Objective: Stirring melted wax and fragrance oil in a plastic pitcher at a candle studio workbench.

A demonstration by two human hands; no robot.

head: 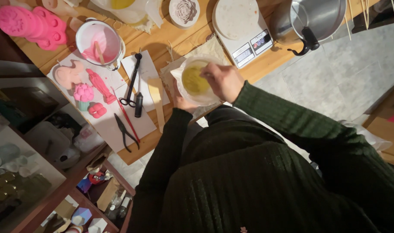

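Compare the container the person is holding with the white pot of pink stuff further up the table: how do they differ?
The held container carries a yellow-green content; the white pot carries pink. The left hand cups the held container from below and the right hand reaches over its rim, while the white pot stands untouched on the wooden table. A stick rests in the white pot; whether one is in the held container cannot be told. Both are round, pale and open-topped.
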